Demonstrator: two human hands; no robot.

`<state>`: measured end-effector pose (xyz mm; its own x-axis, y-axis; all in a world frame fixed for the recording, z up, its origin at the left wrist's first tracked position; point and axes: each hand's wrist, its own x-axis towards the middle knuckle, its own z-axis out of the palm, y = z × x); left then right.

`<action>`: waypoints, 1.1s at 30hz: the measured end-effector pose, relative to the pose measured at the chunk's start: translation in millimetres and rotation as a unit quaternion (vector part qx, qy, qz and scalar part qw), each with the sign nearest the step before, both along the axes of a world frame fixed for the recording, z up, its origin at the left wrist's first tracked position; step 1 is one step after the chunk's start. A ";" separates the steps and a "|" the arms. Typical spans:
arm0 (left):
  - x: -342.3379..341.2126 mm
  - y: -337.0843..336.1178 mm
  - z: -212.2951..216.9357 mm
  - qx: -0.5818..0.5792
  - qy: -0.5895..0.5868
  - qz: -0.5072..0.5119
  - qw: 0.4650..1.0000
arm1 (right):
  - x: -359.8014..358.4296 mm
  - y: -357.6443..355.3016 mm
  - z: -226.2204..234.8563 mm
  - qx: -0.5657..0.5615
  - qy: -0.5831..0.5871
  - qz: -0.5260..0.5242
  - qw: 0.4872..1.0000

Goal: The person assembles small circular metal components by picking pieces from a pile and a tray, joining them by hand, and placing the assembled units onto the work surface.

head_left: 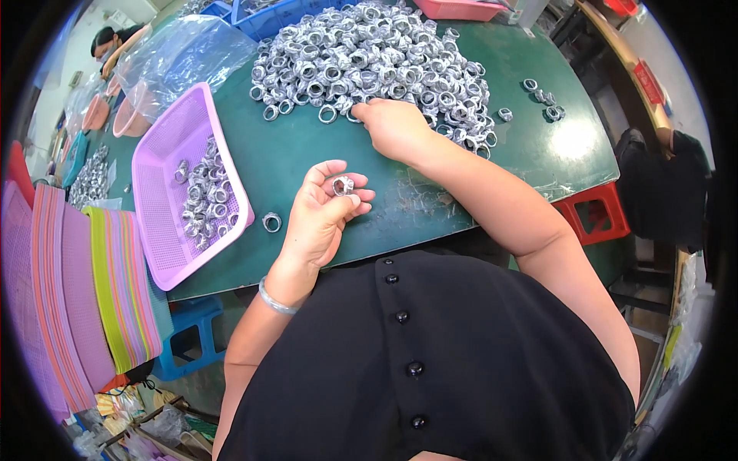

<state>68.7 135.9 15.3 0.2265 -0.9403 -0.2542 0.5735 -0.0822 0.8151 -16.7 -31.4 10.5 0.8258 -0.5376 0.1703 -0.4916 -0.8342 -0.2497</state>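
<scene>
My left hand (pixel 319 211) holds a silver metal ring (pixel 343 185) between its thumb and fingers, above the near part of the green table. Farther off, my right hand (pixel 394 128) reaches to the near edge of a large heap of similar silver rings (pixel 361 58). Its fingertips are pinched on a ring (pixel 353 115) there, partly hidden by the fingers. A loose ring (pixel 327 114) lies just left of those fingertips. Another single ring (pixel 271 222) rests on the table between my left hand and a purple plastic basket (pixel 154 200). Inside that basket lie several rings (pixel 207 188).
Clear plastic bags (pixel 184 61) and a blue crate (pixel 288 17) are at the back. A few loose rings (pixel 549 100) lie on the right. Stacked coloured baskets (pixel 100 284) stand at the left, with stools (pixel 188 338) below the table edge. A person (pixel 115 42) sits far left.
</scene>
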 end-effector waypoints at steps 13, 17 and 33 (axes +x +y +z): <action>8.2 0.1 -2.4 0.015 -0.029 0.039 0.999 | -29.7 19.4 -0.5 0.741 -0.291 0.039 0.604; 6.0 -0.6 2.2 -0.007 -0.046 0.041 0.998 | -37.1 25.9 0.2 0.782 -0.318 0.066 0.532; -4.1 3.1 9.7 -0.125 -0.172 0.006 0.977 | -45.8 40.5 -10.8 0.757 -0.353 0.242 0.493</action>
